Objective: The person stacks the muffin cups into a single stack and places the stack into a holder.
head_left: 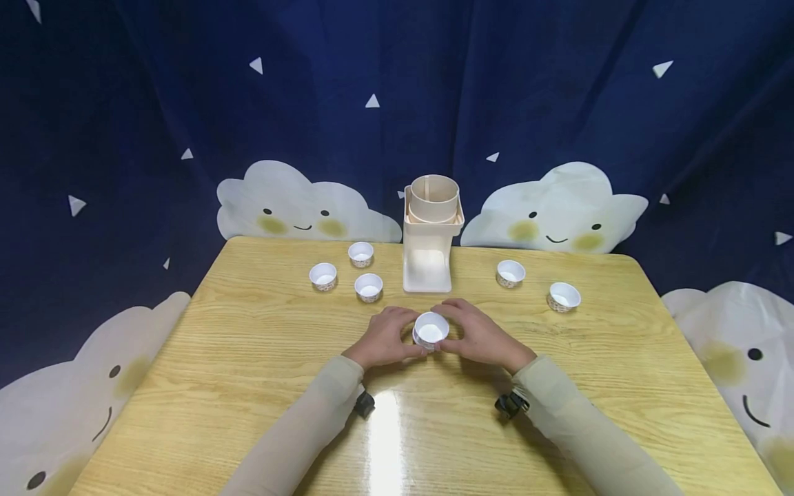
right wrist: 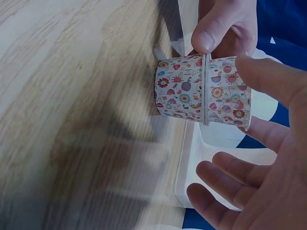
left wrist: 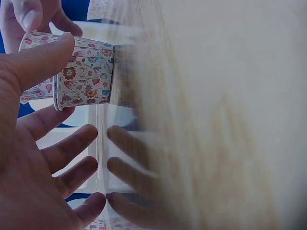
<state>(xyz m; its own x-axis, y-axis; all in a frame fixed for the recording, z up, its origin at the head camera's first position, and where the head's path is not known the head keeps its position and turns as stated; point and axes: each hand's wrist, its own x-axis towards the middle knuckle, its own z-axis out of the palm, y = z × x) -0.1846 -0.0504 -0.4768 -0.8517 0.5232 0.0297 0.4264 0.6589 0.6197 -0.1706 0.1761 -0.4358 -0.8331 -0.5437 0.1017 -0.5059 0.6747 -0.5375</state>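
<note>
Two small flower-printed paper cups stand one inside the other, mouths up, near the middle of the table between my hands. In the right wrist view the lower cup (right wrist: pixel 180 88) sits at the table surface, and the upper cup (right wrist: pixel 228 91) rises partly out of it. My left hand (head_left: pixel 389 336) pinches the lower cup near its rim with thumb and index finger. From the other side my right hand (head_left: pixel 477 336) pinches the upper cup close to its rim. The remaining fingers of both hands are spread beside the cups.
A cream dispenser-like stand (head_left: pixel 428 262) with a round container (head_left: pixel 434 196) on top stands behind my hands. Left of it are three more paper cups (head_left: pixel 369 288); two others (head_left: pixel 564 297) stand to its right. A dark blue curtain (head_left: pixel 397 41) hangs behind the wooden table (head_left: pixel 248 386).
</note>
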